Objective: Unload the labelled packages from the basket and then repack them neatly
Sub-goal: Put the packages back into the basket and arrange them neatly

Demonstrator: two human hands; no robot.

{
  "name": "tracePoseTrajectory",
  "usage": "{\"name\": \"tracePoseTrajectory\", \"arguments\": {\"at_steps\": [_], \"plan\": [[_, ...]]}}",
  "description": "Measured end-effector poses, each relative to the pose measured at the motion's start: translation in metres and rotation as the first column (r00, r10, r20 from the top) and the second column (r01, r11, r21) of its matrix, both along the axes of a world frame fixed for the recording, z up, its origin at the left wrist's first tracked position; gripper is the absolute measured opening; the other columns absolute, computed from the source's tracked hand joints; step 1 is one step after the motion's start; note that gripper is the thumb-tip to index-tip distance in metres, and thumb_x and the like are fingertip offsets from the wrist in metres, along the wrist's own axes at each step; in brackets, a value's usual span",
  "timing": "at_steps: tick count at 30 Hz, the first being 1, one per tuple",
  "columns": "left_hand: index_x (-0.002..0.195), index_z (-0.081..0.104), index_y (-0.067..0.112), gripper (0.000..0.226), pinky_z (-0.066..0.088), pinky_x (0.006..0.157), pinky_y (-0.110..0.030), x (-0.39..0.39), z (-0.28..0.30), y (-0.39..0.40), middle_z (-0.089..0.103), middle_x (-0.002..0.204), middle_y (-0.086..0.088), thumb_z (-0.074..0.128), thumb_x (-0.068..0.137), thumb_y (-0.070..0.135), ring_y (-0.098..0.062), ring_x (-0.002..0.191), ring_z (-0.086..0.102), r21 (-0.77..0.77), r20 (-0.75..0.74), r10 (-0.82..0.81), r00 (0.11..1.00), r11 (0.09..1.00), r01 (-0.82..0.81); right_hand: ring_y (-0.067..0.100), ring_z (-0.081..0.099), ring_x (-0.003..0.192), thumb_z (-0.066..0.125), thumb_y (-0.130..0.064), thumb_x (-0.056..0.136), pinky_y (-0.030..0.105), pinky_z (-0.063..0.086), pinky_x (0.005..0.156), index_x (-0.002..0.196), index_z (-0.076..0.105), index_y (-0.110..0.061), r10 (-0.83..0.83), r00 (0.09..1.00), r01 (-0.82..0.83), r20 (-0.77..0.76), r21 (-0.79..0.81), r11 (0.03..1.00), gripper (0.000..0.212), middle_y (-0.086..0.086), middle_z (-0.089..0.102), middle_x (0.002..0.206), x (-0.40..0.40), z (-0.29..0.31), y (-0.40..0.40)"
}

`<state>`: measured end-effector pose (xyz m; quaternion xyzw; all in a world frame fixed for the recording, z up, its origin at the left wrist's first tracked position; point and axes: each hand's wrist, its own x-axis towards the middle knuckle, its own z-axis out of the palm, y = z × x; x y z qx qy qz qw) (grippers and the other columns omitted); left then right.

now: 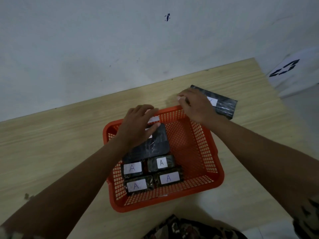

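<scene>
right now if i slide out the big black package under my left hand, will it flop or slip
The big black package looks flat with straight edges, so probably stiff rather than floppy. Its glossy wrap suggests it may be slippery. It leans on the A-labelled packages, so it could slide when lifted.

Basket (203, 169) sits centre of bench (51, 144). Four small packages (151, 173) in two rows at its 7 o'clock corner; larger package (155, 144) just beyond them, toward 11. Another package (222, 104) on bench outside, at 1 o'clock.
</scene>
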<state>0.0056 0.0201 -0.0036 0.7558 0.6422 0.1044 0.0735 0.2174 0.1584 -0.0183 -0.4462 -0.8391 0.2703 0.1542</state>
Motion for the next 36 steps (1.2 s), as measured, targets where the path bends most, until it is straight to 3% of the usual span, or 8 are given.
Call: {"name": "tracePoseTrajectory", "arguments": {"at_steps": [5, 9, 12, 14, 19, 25, 28, 36], "plan": [[0.137, 0.053, 0.016, 0.053, 0.047, 0.094, -0.041, 0.023, -0.006, 0.046, 0.061, 0.133, -0.009, 0.042, 0.098, 0.051, -0.026, 0.117, 0.058, -0.193, 0.103, 0.097, 0.990, 0.978, -0.075, 0.029, 0.054, 0.113, 0.054, -0.032, 0.097, 0.041, 0.044, 0.096, 0.116, 0.067, -0.010, -0.267, 0.963, 0.266, 0.041, 0.019, 0.964, 0.032, 0.011, 0.063, 0.118, 0.037, -0.007, 0.023], [0.133, 0.057, 0.018, 0.062, 0.051, 0.088, -0.040, 0.027, -0.018, 0.066, 0.065, 0.126, -0.007, 0.034, 0.095, 0.062, -0.025, 0.110, 0.062, -0.269, 0.137, 0.126, 0.982, 0.959, -0.086, 0.031, 0.044, 0.133, 0.053, -0.038, 0.098, 0.043, 0.036, 0.106, 0.137, 0.054, -0.009, -0.254, 0.947, 0.258, 0.199, 0.004, 0.966, 0.048, 0.014, 0.053, 0.141, 0.062, -0.021, 0.034], [0.107, 0.068, 0.019, 0.068, 0.054, 0.073, -0.036, 0.022, -0.023, 0.073, 0.072, 0.092, -0.002, 0.026, 0.092, 0.071, -0.020, 0.081, 0.066, -0.333, 0.119, 0.116, 0.986, 0.940, -0.070, 0.033, 0.030, 0.145, 0.049, -0.044, 0.098, 0.052, 0.025, 0.115, 0.149, 0.037, -0.010, -0.213, 0.912, 0.255, 0.351, -0.076, 0.964, 0.062, 0.015, 0.039, 0.154, 0.072, -0.031, 0.039], [0.085, 0.068, 0.018, 0.072, 0.054, 0.067, -0.035, 0.020, -0.024, 0.073, 0.066, 0.069, 0.001, 0.022, 0.091, 0.073, -0.017, 0.063, 0.062, -0.353, 0.084, 0.116, 0.990, 0.932, -0.079, 0.035, 0.033, 0.141, 0.052, -0.044, 0.097, 0.053, 0.026, 0.114, 0.149, 0.035, -0.009, -0.231, 0.901, 0.286, 0.366, -0.102, 0.953, 0.065, 0.016, 0.040, 0.151, 0.073, -0.034, 0.040], [0.070, 0.064, 0.012, 0.080, 0.049, 0.059, -0.031, 0.020, -0.026, 0.072, 0.061, 0.058, -0.005, 0.016, 0.086, 0.074, -0.019, 0.052, 0.057, -0.359, 0.036, 0.109, 0.993, 0.929, -0.089, 0.037, 0.041, 0.129, 0.062, -0.051, 0.087, 0.053, 0.033, 0.108, 0.141, 0.041, -0.015, -0.253, 0.864, 0.341, 0.435, -0.138, 0.930, 0.067, 0.017, 0.041, 0.139, 0.066, -0.028, 0.041], [0.070, 0.065, 0.012, 0.075, 0.050, 0.059, -0.032, 0.018, -0.025, 0.071, 0.061, 0.057, -0.005, 0.023, 0.089, 0.071, -0.018, 0.049, 0.057, -0.337, 0.109, 0.094, 0.990, 0.940, -0.052, 0.026, 0.064, 0.093, 0.079, -0.043, 0.077, 0.036, 0.048, 0.075, 0.120, 0.038, -0.022, -0.296, 0.912, 0.375, 0.284, -0.282, 0.883, 0.063, 0.006, 0.064, 0.111, 0.069, -0.014, 0.034], [0.066, 0.062, 0.014, 0.072, 0.049, 0.057, -0.031, 0.018, -0.025, 0.070, 0.058, 0.054, -0.003, 0.025, 0.090, 0.070, -0.016, 0.046, 0.054, -0.304, 0.130, 0.071, 0.989, 0.952, -0.029, 0.023, 0.064, 0.096, 0.078, -0.045, 0.076, 0.035, 0.047, 0.076, 0.128, 0.042, -0.031, -0.369, 0.907, 0.406, 0.206, -0.187, 0.895, 0.065, 0.001, 0.065, 0.110, 0.072, -0.002, 0.021], [0.064, 0.061, 0.016, 0.076, 0.052, 0.060, -0.035, 0.010, -0.029, 0.072, 0.060, 0.056, -0.002, 0.021, 0.087, 0.076, -0.018, 0.051, 0.058, -0.293, 0.194, 0.030, 0.981, 0.956, 0.029, 0.004, 0.054, 0.099, 0.071, -0.049, 0.083, 0.030, 0.052, 0.082, 0.140, 0.046, -0.032, -0.513, 0.821, 0.542, -0.253, 0.057, 0.839, 0.065, -0.007, 0.055, 0.118, 0.049, 0.072, -0.020]]}}
